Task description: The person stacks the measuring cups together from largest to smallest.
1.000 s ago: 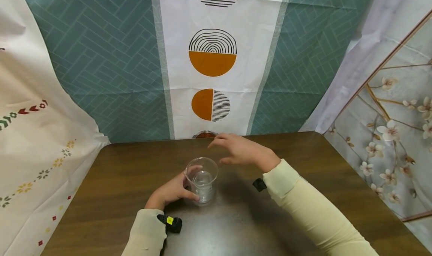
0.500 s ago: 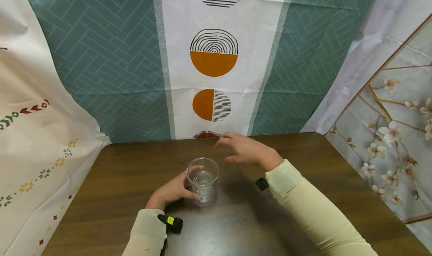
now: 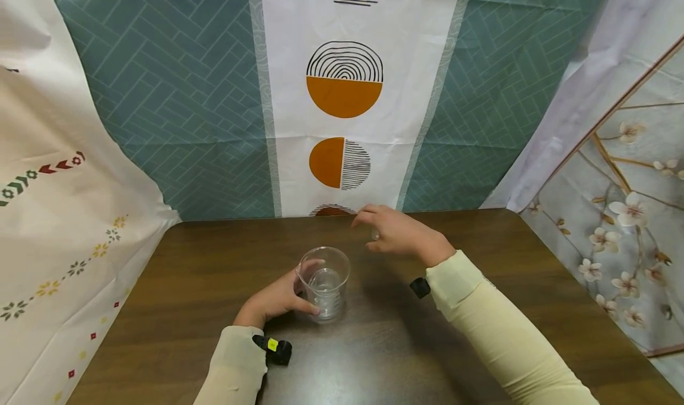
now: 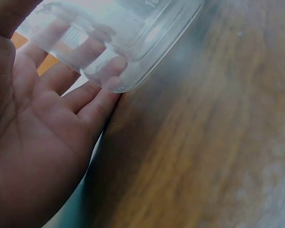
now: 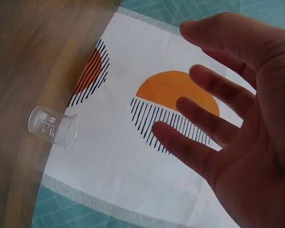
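Note:
In the head view my left hand (image 3: 280,295) holds a large clear beaker (image 3: 333,310) on the table, thumb on the near side and fingers around the far side. Rings inside it suggest a smaller vessel nested there, but I cannot tell for certain. The left wrist view shows the fingers through the beaker's clear wall (image 4: 147,42). My right hand (image 3: 403,233) hovers above the table, fingers spread and holding nothing, as the right wrist view confirms. Beyond it a small clear beaker (image 5: 52,126) with white markings stands upright on the table, mostly hidden by that hand in the head view.
The brown wooden table (image 3: 214,256) ends at a patterned cloth backdrop (image 3: 342,114). A cream cloth (image 3: 80,233) hangs along the left side, and a floral cloth (image 3: 614,239) along the right.
My right hand has shifted right, away from the large beaker, and the small beaker now shows beside its fingers. The left hand keeps its hold; the head view has turned slightly.

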`<move>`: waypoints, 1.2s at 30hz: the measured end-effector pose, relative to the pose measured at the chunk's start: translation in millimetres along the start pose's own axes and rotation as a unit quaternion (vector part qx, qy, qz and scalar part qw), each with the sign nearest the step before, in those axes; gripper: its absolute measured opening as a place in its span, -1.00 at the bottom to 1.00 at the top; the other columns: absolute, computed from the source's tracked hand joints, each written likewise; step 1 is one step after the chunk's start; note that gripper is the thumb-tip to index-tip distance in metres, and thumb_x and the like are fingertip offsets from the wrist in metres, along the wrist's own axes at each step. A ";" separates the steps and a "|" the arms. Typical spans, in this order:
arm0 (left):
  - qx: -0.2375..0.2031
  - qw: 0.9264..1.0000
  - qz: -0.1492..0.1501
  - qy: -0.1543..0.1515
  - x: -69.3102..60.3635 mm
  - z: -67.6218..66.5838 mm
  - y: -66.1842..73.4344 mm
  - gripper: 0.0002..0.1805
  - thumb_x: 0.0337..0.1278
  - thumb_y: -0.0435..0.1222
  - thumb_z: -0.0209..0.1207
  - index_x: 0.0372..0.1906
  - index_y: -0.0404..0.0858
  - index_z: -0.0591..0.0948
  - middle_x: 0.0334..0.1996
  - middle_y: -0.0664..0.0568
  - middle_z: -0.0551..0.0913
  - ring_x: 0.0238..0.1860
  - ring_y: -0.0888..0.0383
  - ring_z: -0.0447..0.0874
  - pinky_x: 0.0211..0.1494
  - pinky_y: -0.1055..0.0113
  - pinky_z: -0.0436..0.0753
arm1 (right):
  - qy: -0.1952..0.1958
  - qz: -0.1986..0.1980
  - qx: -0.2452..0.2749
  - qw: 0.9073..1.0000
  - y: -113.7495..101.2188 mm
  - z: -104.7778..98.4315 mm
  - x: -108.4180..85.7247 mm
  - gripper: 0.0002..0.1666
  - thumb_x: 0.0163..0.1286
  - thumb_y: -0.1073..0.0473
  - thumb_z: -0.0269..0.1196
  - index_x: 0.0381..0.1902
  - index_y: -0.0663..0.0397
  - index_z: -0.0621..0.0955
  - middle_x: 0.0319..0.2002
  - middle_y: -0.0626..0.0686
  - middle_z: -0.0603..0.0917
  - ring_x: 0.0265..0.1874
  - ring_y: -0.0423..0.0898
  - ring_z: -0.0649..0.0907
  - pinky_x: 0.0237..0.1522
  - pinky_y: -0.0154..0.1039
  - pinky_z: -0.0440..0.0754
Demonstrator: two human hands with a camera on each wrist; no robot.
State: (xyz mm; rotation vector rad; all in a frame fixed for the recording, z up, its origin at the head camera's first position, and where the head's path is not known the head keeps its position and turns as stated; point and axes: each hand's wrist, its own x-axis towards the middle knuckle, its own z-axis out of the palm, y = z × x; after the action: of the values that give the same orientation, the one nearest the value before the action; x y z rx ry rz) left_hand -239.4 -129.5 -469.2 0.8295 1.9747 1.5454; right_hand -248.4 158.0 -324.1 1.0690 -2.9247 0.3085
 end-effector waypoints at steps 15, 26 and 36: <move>0.021 1.000 0.005 0.009 2.0 0.3 1.8 0.04 -0.18 -0.31 0.50 0.44 -0.01 0.16 0.36 -0.03 0.26 0.33 -0.03 0.32 0.36 0.15 0.35 | -0.010 0.052 0.028 0.998 22.7 6.6 1.4 -0.43 0.12 0.23 0.32 0.15 -0.01 0.54 0.14 0.02 0.52 0.05 0.01 0.56 0.13 -0.06 0.51; 0.013 1.000 0.007 0.008 2.6 0.6 -0.6 0.06 -0.20 -0.34 0.51 0.45 -0.06 0.14 0.40 -0.01 0.25 0.34 -0.03 0.32 0.37 0.10 0.34 | 0.007 0.073 0.025 0.997 37.9 14.2 2.5 -0.46 0.05 0.22 0.39 0.05 -0.01 0.56 0.09 0.06 0.53 -0.08 0.05 0.58 0.01 -0.09 0.54; 0.015 1.000 0.000 0.010 1.6 0.9 -1.8 0.07 -0.20 -0.32 0.51 0.46 -0.08 0.13 0.40 -0.01 0.24 0.33 -0.04 0.33 0.38 0.05 0.33 | 0.006 0.085 0.022 0.996 47.3 18.0 4.6 -0.46 0.04 0.19 0.40 0.04 -0.02 0.54 0.03 0.06 0.54 -0.14 0.01 0.59 0.01 -0.06 0.55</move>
State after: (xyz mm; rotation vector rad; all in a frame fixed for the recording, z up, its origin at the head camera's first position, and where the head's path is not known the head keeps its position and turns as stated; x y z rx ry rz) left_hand -240.1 -128.0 -471.2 0.8298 2.0175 1.5333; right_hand -281.1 186.9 -349.9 0.8185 -3.0168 0.3839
